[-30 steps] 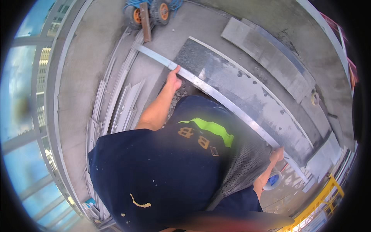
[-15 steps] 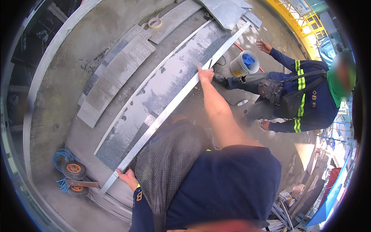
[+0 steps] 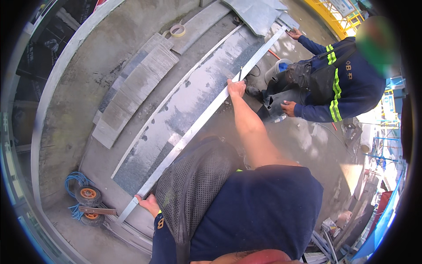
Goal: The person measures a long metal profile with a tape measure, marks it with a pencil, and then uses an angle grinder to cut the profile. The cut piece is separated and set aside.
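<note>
A long, straight metal bar [image 3: 200, 121] lies slantwise along the near edge of a curved grey slab [image 3: 176, 105] with pale, patchy coating. My left hand [image 3: 149, 204] grips the bar near its lower left end, thumb on top. Farther up, my right hand [image 3: 236, 89] is closed round the bar. A thin dark stick like a pencil [image 3: 240, 74] pokes up from that hand. At the bar's far end a co-worker's hand [image 3: 293, 33] touches or nearly touches it; the co-worker [image 3: 338, 79] crouches at the right in a navy jacket with yellow-green bands.
Grey curved boards [image 3: 136, 83] lie beyond the slab, with a tape roll [image 3: 177, 30] on another board. Metal sheets [image 3: 255, 15] cover its far end. Small orange-hubbed wheels [image 3: 89, 193] and blue cord [image 3: 75, 180] sit at left. A bucket [image 3: 274, 70] stands partly behind the co-worker.
The co-worker has lowered into a crouch and brought one hand to the bar's far end, now partly covering the bucket. My hands keep their hold on the bar.
</note>
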Demonstrator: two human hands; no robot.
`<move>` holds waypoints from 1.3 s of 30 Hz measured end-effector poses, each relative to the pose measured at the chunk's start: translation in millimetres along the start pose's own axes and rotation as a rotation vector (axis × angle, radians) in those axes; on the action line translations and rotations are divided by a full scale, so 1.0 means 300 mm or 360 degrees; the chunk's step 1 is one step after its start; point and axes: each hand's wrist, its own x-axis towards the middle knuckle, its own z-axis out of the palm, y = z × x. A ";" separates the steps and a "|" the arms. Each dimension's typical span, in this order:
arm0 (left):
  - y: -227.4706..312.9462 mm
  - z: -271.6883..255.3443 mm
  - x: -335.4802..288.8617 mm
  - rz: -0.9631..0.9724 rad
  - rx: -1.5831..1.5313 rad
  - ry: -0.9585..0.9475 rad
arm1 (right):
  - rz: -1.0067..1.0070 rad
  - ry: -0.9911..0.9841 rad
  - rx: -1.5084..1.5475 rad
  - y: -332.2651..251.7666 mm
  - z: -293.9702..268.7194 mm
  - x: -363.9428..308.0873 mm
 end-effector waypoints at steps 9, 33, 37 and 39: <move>0.001 -0.010 -0.002 -0.0040 0.0048 -0.0087 | -0.0014 -0.0017 -0.0011 -0.003 -0.011 -0.004; 0.023 -0.020 0.014 0.0051 0.0263 -0.0015 | 0.0072 -0.0015 -0.0004 -0.026 -0.034 -0.022; 0.026 -0.040 0.026 0.0061 0.0343 -0.0103 | 0.0070 -0.0048 -0.0021 -0.025 -0.032 -0.016; 0.027 -0.045 0.034 0.0055 0.0339 -0.0107 | 0.0061 -0.0050 -0.0033 -0.023 -0.030 -0.015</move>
